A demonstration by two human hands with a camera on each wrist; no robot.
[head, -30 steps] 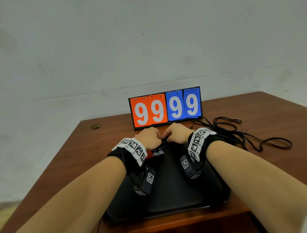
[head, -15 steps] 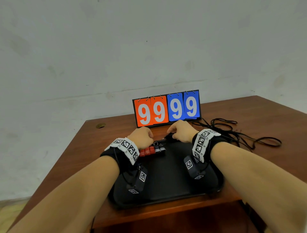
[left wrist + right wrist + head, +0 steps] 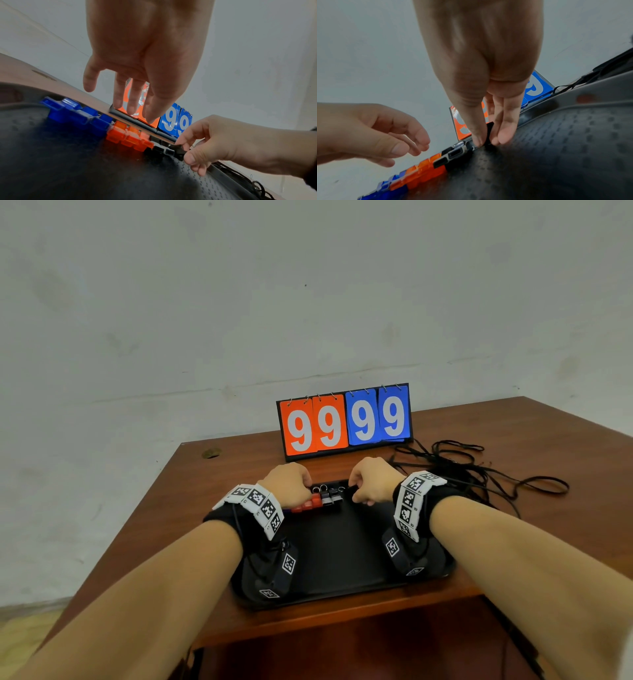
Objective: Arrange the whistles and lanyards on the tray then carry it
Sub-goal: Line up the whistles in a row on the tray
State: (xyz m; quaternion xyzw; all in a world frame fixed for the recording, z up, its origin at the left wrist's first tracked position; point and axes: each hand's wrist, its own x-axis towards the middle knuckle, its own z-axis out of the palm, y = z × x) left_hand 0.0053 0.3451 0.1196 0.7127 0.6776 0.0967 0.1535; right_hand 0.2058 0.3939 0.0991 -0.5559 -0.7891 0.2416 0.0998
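Whistles (image 3: 120, 129) sit in a row along the far edge of the black tray (image 3: 342, 556), centre of the head view: blue, then orange, then black (about three of each, though blur keeps the count unsure). Right hand (image 3: 488, 94) pinches a black whistle (image 3: 489, 129) at the row's end; left hand (image 3: 142, 60) hovers with relaxed, empty fingers. Lanyards (image 3: 479, 474), uncountably tangled, lie off the tray at right, so they and the carry probably remain.

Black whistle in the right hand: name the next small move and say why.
Probably set the black whistle down at the right end of the row and let go. The right hand pinches it upright on the tray, just beside the black whistles that follow the orange ones, while the left hand hovers open.
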